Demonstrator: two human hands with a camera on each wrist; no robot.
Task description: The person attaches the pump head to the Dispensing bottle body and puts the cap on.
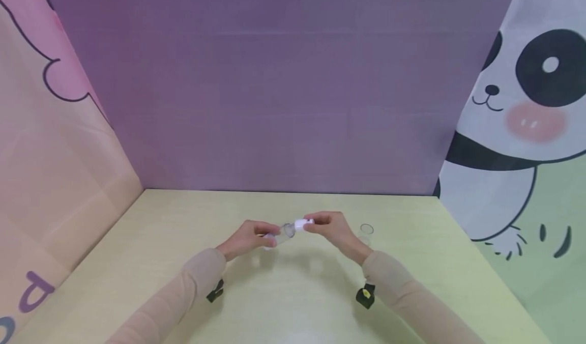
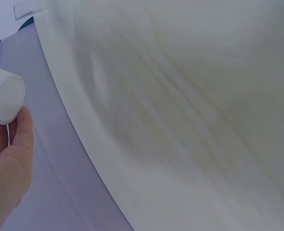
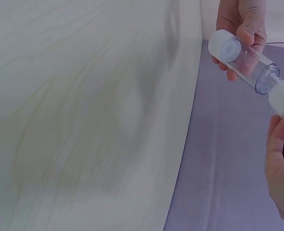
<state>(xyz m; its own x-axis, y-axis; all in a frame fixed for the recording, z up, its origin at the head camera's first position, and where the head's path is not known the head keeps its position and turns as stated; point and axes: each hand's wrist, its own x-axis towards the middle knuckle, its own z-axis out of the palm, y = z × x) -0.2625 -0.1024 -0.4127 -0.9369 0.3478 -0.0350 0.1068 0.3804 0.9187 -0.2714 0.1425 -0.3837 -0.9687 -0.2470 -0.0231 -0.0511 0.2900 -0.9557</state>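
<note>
Above the table, my left hand [image 1: 249,238] grips a clear plastic bottle [image 3: 251,66] with a white base [image 3: 223,45]. The bottle is tilted, its open rim pointing toward the right hand. Fingers and thumb of my right hand [image 1: 333,228] pinch a white pump top [image 3: 283,98]. A narrow clear part of the pump top sits right at the bottle's rim. Up close in the left wrist view, the round white bottom [image 2: 9,98] of the bottle shows above the left hand [image 2: 12,166]. The right hand's grip is partly cut off in the right wrist view.
A clear, round-rimmed cover [image 1: 366,229] stands on the pale wooden table [image 1: 293,303], behind the right wrist. A purple cloth wall [image 1: 284,89] rises at the table's back edge. Printed panels with cartoon figures, one a panda [image 1: 513,110], flank both sides.
</note>
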